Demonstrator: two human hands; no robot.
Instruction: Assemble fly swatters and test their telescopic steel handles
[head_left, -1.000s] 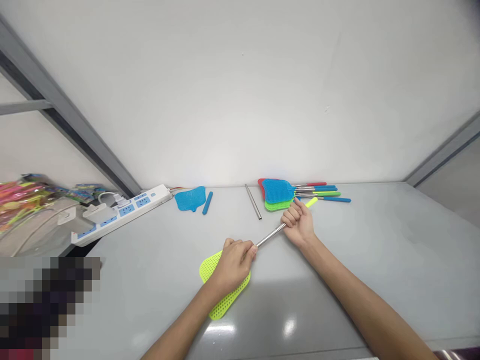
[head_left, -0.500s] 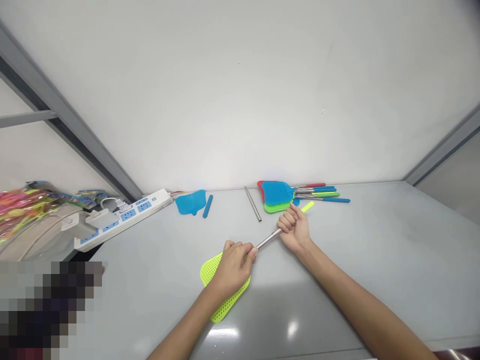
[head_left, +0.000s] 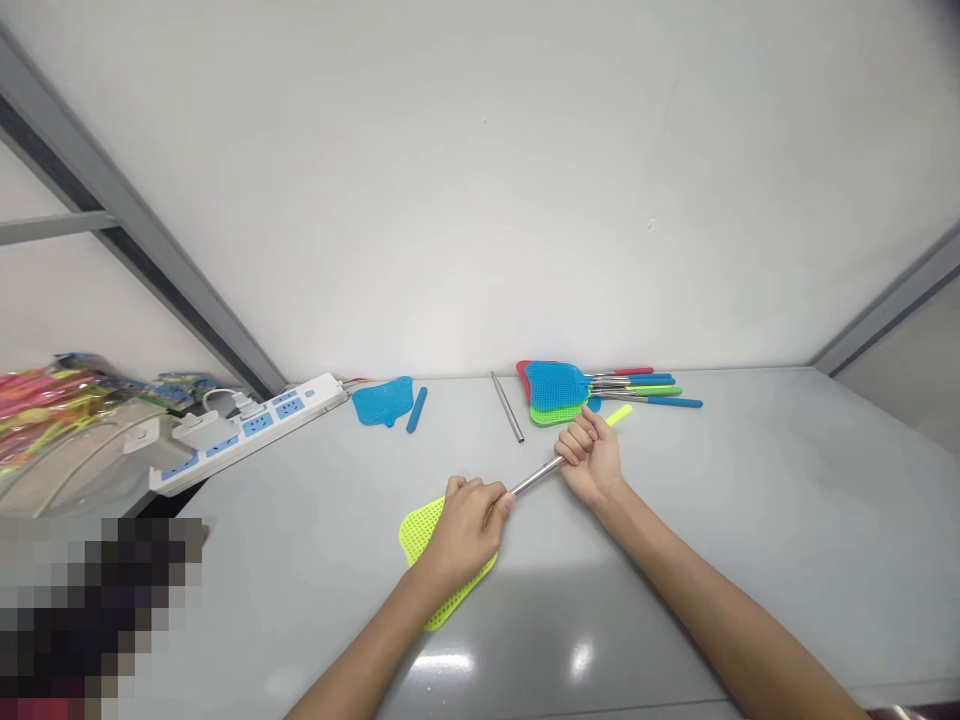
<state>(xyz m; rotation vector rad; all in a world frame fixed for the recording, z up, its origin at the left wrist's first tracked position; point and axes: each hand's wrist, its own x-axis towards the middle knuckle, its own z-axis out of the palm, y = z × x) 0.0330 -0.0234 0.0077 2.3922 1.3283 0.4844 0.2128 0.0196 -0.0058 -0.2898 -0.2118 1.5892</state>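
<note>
A yellow-green fly swatter [head_left: 421, 530] with a metal rod lies slanted between my hands. My left hand [head_left: 471, 530] is closed where its perforated head meets the rod, covering that joint. My right hand [head_left: 590, 455] wraps the handle end, and a bright yellow tip pokes out beyond the fingers. Behind my right hand lies a pile of fly swatters [head_left: 556, 385] with red, blue and green heads. Further left are a loose metal rod [head_left: 508, 408], a blue handle [head_left: 417, 410] and a loose blue swatter head [head_left: 382, 402].
A white power strip [head_left: 251, 432] with plugs and cords runs along the left of the grey table [head_left: 787, 520]. Bagged colourful items [head_left: 52, 415] sit beyond it. A pale wall [head_left: 480, 200] rises at the back. A pixelated patch hides the lower left corner.
My right hand has shifted slightly toward my left hand and down along with the handle, mostly in the first half second. My left hand stays on the joint.
</note>
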